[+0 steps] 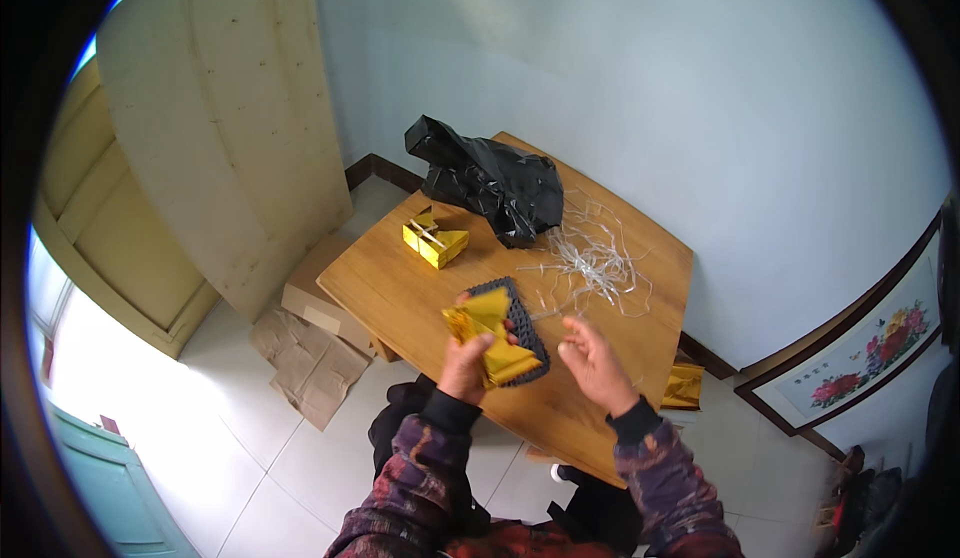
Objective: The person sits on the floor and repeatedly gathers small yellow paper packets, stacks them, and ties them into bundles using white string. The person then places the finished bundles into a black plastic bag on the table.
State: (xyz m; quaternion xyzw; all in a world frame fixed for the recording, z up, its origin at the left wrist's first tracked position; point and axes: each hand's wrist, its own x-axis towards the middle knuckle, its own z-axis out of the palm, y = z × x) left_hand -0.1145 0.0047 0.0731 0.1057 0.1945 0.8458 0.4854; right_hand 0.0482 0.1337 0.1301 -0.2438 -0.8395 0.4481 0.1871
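Above the near edge of the wooden table, my left hand (464, 362) is closed around a stack of shiny gold foil paper (491, 336). Its sheets flare out at both ends, and my fingers hide part of the stack. Behind the foil lies a dark grey woven mat (531, 346) with an open pattern. My right hand (596, 366) is raised to the right of the mat, fingers partly curled and thumb apart, with nothing visible in it. Beyond it, a tangle of clear plastic strands (592, 267) spreads over the tabletop; some ends reach toward my right hand.
A tied gold foil bundle (436, 242) sits toward the table's left side, beside a crumpled black plastic bag (498, 184). The wooden table (385, 276) stands near a pale wall. Flattened cardboard (311, 361) lies on the floor; a framed flower picture (855, 348) leans at right.
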